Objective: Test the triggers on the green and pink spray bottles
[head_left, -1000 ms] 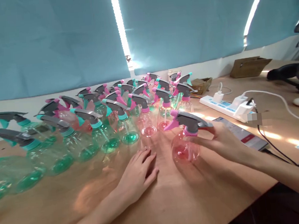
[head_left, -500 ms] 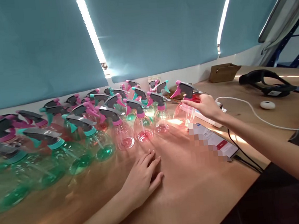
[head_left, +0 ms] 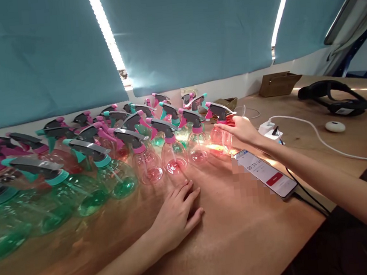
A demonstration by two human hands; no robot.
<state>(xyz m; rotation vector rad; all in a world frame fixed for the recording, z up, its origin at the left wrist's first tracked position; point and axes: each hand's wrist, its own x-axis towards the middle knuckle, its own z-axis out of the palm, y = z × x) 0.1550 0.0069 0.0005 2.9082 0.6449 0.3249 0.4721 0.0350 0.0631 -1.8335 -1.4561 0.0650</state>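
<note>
My right hand (head_left: 243, 130) is closed around the neck of a pink spray bottle (head_left: 220, 143), which stands upright at the right end of the front row. Its trigger head is grey and pink, and some of its far side is hidden by my fingers. My left hand (head_left: 178, 215) lies palm down on the wooden table (head_left: 231, 240), fingers apart, holding nothing. Just beyond its fingertips are another pink spray bottle (head_left: 174, 159) and a green spray bottle (head_left: 118, 177), both upright.
Several more pink and green spray bottles crowd the left and back. On the right lie a phone (head_left: 267, 174) with a timer, a white power strip (head_left: 270, 130), cables, a white puck-shaped device (head_left: 335, 127), a black headset (head_left: 336, 96) and a cardboard box (head_left: 278, 84).
The pink bottle in my right hand has moved left and come down beside the front row. My left hand stays resting on the table. The view has shifted slightly.
</note>
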